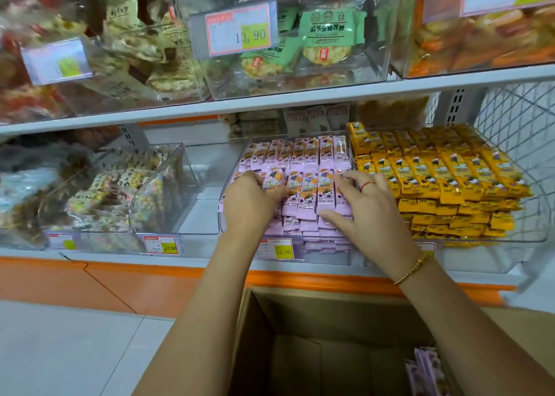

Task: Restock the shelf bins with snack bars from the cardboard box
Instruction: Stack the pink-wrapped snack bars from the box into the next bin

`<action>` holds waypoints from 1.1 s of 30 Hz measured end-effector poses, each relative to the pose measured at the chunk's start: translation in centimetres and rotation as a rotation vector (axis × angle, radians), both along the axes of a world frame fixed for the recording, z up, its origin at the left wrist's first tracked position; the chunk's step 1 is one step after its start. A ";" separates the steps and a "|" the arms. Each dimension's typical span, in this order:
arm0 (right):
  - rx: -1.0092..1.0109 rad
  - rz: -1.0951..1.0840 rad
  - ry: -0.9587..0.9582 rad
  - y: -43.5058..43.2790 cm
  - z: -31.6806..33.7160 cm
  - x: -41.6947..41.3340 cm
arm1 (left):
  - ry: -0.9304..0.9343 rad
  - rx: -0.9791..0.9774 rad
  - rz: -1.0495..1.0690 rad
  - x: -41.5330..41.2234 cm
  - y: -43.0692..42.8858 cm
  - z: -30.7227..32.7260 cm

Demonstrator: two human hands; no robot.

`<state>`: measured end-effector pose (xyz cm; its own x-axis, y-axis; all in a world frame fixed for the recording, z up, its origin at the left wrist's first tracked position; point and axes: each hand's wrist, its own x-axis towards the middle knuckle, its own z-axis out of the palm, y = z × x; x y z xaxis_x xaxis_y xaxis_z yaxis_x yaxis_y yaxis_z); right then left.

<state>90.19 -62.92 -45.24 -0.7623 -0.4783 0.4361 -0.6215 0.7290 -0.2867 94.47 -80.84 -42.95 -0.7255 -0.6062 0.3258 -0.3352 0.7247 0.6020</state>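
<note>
A store shelf with an orange base stands over a pale tiled floor, and nearest to the camera is the open cardboard box point(315, 335), with a few pink snack bars point(426, 371) in its right corner. Beyond it, on the lower shelf, both arms reach into the clear bin point(327, 254) full of pink bars point(303, 161). The left hand point(249, 198) is curled around one bar at the left, the right hand point(366, 206) lies open with fingers spread on the front row, and yellow bars point(444, 173) fill the bin just to the right.
</note>
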 end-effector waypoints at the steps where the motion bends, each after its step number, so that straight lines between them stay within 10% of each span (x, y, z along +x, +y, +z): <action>1: -0.122 0.064 -0.045 -0.6 0.7 0.1 | -0.011 0.029 0.006 -0.2 -0.1 0.1; 11: -0.457 0.302 -0.370 -10.4 4.5 -3.7 | 0.231 0.749 -0.282 -1.7 -3.7 2.8; 19: -0.057 0.133 -0.418 -17.3 4.3 -9.2 | -0.031 0.374 -0.294 -3.6 -8.5 3.0; 26: -0.116 0.172 -0.468 -19.9 4.6 -10.3 | -0.104 0.253 -0.171 -1.9 -11.0 -0.2; 33: -0.233 0.268 -0.240 -14.5 3.9 -6.0 | 0.217 0.121 -0.124 3.5 -7.4 -2.6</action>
<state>84.24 -77.46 -41.32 -0.7174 -0.5829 0.3814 -0.6758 0.4496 -0.5841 97.93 -88.28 -45.51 -0.7175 -0.5614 0.4123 -0.1022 0.6704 0.7349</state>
